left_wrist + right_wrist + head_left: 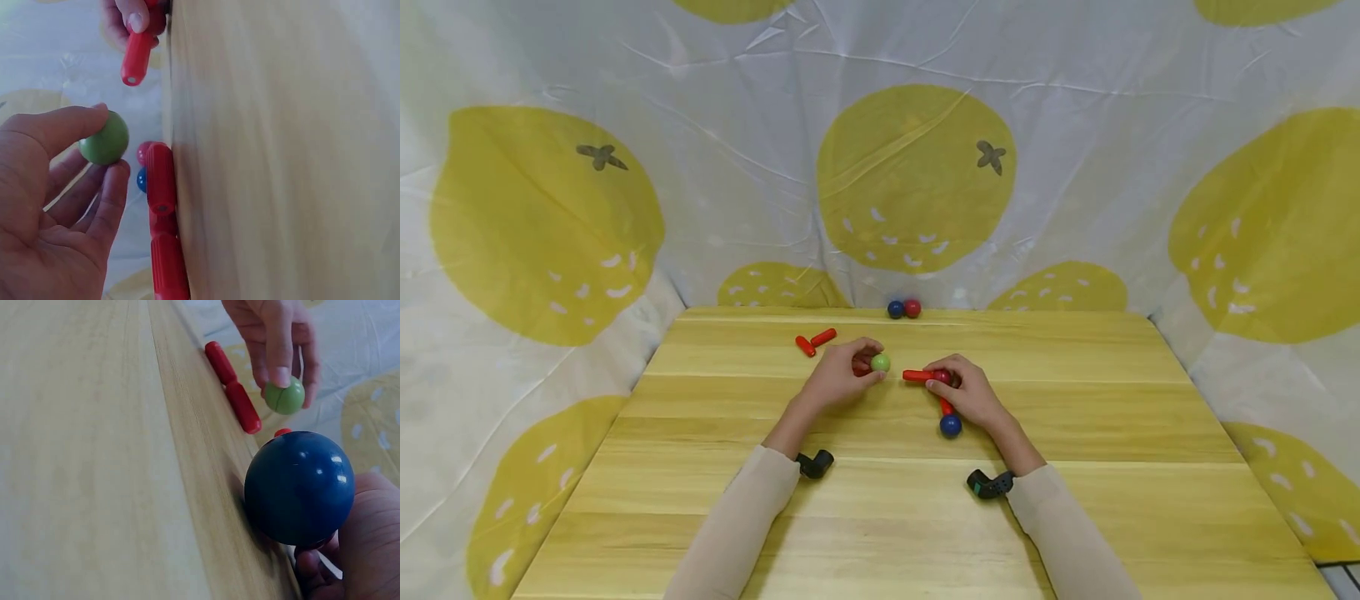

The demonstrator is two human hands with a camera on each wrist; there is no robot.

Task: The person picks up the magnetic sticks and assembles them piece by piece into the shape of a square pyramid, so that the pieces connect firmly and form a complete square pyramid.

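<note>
A person's left hand (838, 372) is pinching a green ball (882, 362) between thumb and fingertips, its fingers half-curled and parted by the ball's width; a patch of red (860, 367) is showing behind them, too covered to identify. Facing it, the right hand (967, 393) is gripping a red rod (915, 376), thumb and fingers close together near the end where a crimson ball (942, 377) is sitting. Both hands are poised over the middle of a wooden tabletop (880, 533), somewhat towards its far edge. The step in hand appears to be joining the green ball to the red rod; the next move probably calls for closing the small gap and lining up ball and rod end. The red rod's long axis is running roughly parallel to the far edge, its free end pointing at the green ball and the left edge. From the crimson ball, a second rod (946, 407) is pointing towards the near edge, a blue ball (951, 427) sitting at its near end. Towards the far left corner, one loose rod (805, 346) and another loose rod (824, 337) are lying at an angle, neighbouring ends close together. Midway along the far edge, a dark-blue ball (896, 309) and a red ball (913, 308) are resting side by side.
</note>
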